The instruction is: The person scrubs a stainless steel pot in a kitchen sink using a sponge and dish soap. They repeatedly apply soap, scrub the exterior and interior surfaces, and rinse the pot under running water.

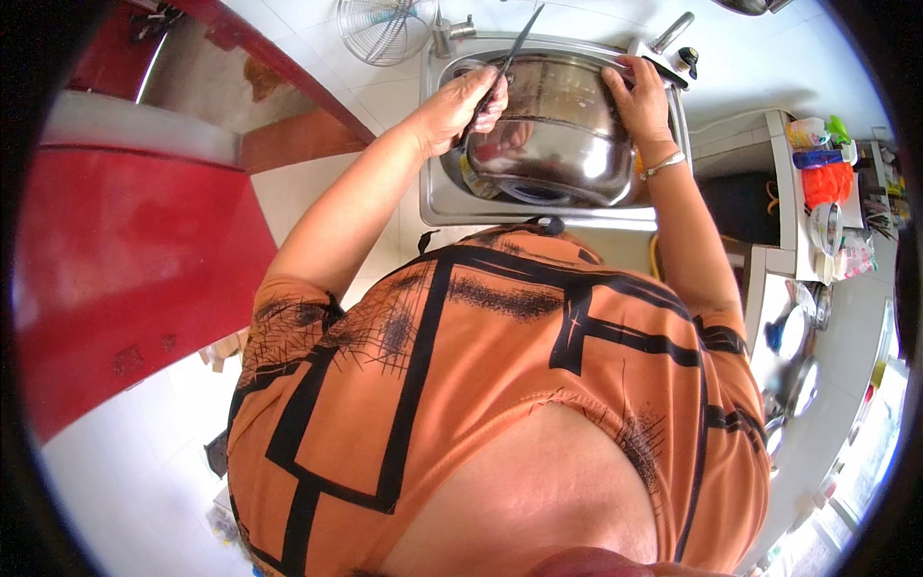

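My left hand (465, 108) is closed around the dark handle of what looks like a long thin knife (525, 32), seen nearly edge-on. Its tip points up and away from me, over the sink's far edge. A large stainless-steel pot (555, 141) lies tilted in the steel sink (461, 214) in front of me. At the pot's far right end, my right hand (644, 97) has its thumb on the metal and its fingers curled over the edge. A black strip (665, 73), perhaps a handle, lies beside those fingers. Part of a yellowish item (476, 179) shows under the pot.
One faucet (672, 32) rises behind the sink's right corner, another metal tap (451, 32) at its left. A wire-caged fan (386, 29) stands against the wall. Red panels (137, 274) are on the left. Bottles, bowls and bags (829, 187) crowd the right-hand counter.
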`<state>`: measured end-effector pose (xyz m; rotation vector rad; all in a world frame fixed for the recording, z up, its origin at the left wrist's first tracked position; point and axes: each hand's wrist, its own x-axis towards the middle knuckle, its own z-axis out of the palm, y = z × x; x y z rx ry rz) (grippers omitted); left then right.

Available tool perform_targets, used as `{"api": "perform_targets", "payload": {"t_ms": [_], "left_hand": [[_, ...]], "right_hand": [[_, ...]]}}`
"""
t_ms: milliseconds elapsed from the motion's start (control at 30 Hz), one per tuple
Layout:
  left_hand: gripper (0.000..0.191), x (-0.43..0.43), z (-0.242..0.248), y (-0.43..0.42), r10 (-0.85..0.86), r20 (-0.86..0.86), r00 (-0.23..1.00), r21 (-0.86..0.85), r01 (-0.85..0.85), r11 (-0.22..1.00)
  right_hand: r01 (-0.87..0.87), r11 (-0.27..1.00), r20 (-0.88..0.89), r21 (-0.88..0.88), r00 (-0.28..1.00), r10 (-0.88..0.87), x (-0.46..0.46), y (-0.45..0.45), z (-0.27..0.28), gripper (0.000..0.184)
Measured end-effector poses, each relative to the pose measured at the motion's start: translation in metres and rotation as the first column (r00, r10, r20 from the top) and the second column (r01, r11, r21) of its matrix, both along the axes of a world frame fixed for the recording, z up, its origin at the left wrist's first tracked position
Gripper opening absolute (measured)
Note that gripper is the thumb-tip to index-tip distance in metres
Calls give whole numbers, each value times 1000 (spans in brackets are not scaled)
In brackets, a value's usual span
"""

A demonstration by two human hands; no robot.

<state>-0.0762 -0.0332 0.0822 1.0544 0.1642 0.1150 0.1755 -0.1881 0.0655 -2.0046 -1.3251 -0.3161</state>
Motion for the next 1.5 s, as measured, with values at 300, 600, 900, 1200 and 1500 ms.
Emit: {"api": "perform_targets", "payload": {"t_ms": [300, 600, 900, 1200, 1500], "left_hand": [[32, 4, 5, -7, -82, 5, 997, -133, 82, 988], [20, 16, 5, -13, 96, -103, 990, 198, -74, 977], [21, 12, 7, -20, 28, -154, 988, -1, -29, 1000], [27, 12, 1, -20, -233, 25, 972, -563, 206, 800], [27, 10, -8, -15, -327, 60, 943, -609, 294, 736]], "right_hand": [[-31, 999, -56, 30, 998, 33, -16, -8, 3, 27], [-201, 979, 367, 40, 914, 173, -54, -10, 35, 40], [-317, 948, 331, 4, 895, 298, -64, -11, 12, 42], [-328, 943, 240, 47, 921, 308, -66, -5, 13, 41], [-316, 943, 328, -103, 884, 332, -72, 2, 27, 31]]}}
